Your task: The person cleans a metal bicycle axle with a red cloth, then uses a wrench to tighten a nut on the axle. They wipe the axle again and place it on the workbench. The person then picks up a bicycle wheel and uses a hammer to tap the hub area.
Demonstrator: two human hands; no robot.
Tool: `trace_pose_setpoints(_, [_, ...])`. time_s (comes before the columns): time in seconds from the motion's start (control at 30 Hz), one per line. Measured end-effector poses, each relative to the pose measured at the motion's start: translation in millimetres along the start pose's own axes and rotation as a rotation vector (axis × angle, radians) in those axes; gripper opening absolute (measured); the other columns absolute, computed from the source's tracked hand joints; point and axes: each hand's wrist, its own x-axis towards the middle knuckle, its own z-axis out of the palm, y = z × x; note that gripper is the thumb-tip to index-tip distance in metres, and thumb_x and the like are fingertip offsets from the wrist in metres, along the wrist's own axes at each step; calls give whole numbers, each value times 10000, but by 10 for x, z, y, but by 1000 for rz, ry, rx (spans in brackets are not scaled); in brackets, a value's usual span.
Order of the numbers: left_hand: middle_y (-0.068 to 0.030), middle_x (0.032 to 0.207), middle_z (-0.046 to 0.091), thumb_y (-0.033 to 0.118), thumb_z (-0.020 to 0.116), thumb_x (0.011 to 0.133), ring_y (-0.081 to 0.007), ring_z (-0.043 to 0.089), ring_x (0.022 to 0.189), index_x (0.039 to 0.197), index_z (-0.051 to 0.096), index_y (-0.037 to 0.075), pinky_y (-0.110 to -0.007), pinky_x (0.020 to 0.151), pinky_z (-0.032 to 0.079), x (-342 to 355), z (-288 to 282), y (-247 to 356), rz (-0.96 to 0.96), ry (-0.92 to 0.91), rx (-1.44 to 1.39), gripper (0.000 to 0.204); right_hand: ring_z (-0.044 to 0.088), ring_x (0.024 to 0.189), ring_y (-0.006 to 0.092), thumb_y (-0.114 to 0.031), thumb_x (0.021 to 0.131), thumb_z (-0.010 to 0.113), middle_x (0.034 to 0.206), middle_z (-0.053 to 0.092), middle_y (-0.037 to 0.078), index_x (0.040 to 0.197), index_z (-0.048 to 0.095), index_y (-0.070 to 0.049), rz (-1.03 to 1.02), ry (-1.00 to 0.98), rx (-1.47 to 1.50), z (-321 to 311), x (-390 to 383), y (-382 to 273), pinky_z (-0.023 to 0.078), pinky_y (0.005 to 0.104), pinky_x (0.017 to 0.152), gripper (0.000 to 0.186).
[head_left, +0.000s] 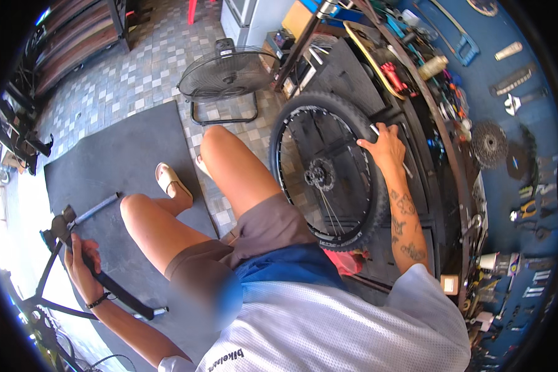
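Observation:
My left hand (82, 268) is closed round a thick black tube (129, 299) at the lower left, with the thumb lying up along it. Just above the fingers sits a dark, joint-like piece (62, 226), from which a grey-blue round tube (97, 209) sticks out to the right. Over on the right, my right hand (387, 150) curls its fingers over a thin silver bar (407, 170) that shows on both sides of it. The thumb points left toward a bicycle wheel (347, 110) with a knobby black tyre, standing between my right leg and a black cabinet.
A black floor fan (228, 79) stands ahead on the tiled floor. A black mat (118, 155) lies under my left foot. Dark frame tubes (43, 279) rise at the lower left. Along the right runs a cluttered bench edge (443, 124), below a blue tool board (539, 142).

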Motion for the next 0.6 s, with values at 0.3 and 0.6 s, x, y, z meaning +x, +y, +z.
trace_pose_setpoints(0.3, [-38, 885, 659, 335, 526, 1126, -80, 489, 516, 1468, 533, 6, -202, 436, 353, 1073, 1882, 230, -82, -179, -528, 475, 759, 795, 313, -359, 968, 707, 790, 767, 161, 958, 748, 5, -449, -772, 1005, 1481, 346, -4301, 564, 437, 740, 367])
trace_pose_setpoints(0.6, [-36, 733, 466, 144, 519, 1093, -120, 427, 391, 1527, 441, -10, -285, 343, 347, 2376, 2426, -422, -855, 70, -617, 467, 769, 912, 386, -145, 953, 664, 1215, 665, 234, 1189, 691, -74, -251, -486, 422, 5546, 1553, -6881, 635, 478, 793, 247])
